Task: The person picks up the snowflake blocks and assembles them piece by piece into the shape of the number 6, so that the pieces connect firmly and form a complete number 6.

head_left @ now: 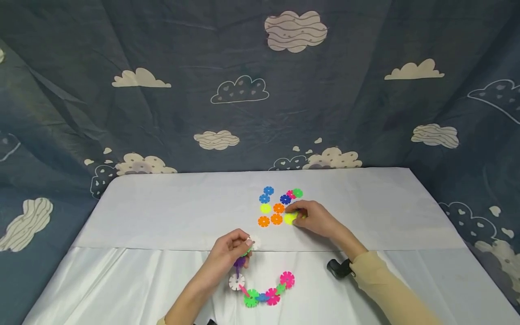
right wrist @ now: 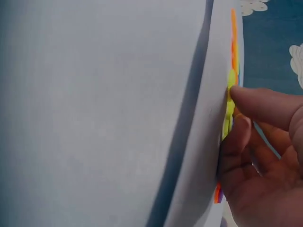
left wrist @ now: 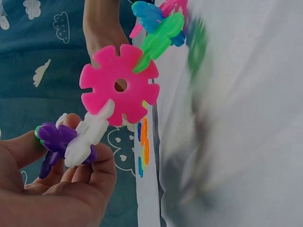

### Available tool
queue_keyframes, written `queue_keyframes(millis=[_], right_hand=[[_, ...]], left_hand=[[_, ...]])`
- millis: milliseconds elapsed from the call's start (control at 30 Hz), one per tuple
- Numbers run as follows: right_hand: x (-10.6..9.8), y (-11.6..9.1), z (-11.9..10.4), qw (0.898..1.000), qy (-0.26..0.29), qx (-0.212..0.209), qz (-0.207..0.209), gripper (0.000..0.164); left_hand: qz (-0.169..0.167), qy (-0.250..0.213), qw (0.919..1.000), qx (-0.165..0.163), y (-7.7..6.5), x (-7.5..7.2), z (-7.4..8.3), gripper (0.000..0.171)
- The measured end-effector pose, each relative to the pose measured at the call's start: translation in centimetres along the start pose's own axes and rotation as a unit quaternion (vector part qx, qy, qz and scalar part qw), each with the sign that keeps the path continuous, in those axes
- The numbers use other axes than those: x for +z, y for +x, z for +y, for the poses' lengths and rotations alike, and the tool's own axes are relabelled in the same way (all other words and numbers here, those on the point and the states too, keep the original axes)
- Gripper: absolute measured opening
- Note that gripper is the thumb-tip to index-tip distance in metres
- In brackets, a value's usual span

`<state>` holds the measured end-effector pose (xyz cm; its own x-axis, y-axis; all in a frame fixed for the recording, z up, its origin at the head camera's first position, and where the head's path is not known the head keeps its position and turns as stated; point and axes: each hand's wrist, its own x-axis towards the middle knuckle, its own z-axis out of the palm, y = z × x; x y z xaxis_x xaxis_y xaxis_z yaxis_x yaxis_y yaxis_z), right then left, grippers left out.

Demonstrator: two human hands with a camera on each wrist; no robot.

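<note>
Chain of interlocked, notched plastic discs point(head_left: 251, 299) hangs from the left hand point(head_left: 230, 248) and curves down and to the right over the near part of the white cloth-covered table point(head_left: 162, 212). Left thumb and fingers are bent and grasp the chain at its upper end, around a purple notched disc point(left wrist: 56, 137) with a white notched disc point(left wrist: 87, 141) slotted beside it. Other links visible: green, blue and pink; a bright pink disc point(head_left: 287, 280) sits at the far right of the curve. Right hand point(head_left: 314, 219) is at the near right edge of the loose group, thumb and finger bent at a flat yellow notched disc point(head_left: 290, 219) on the table; cannot tell whether it is pinched or only touched. Just left of it: three orange notched discs point(head_left: 276, 219) and a second yellow disc point(head_left: 266, 208). Farther back: two light-blue discs point(head_left: 264, 198), a dark-blue disc point(head_left: 285, 199) and, partly overlapping, a pink disc point(head_left: 290, 194) and a green disc point(head_left: 298, 193). Dark cloud-print fabric point(head_left: 337, 104) stands behind the table.
</note>
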<state>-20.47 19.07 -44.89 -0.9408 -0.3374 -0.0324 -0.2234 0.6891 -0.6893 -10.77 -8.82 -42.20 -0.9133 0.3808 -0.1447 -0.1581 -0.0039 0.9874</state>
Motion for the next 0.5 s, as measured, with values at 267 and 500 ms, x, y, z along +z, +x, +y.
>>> queue_keyframes(millis=[267, 500], right_hand=[[-0.05, 0.37, 0.19, 1.000, 0.009, 0.008, -0.022, 0.035], [-0.27, -0.10, -0.39, 0.999, 0.008, 0.045, -0.019, 0.018]], left_hand=[[-0.002, -0.007, 0.9999, -0.009, 0.03, 0.00, -0.04, 0.022], [0.001, -0.007, 0.9999, -0.008, 0.05, 0.04, -0.04, 0.023]])
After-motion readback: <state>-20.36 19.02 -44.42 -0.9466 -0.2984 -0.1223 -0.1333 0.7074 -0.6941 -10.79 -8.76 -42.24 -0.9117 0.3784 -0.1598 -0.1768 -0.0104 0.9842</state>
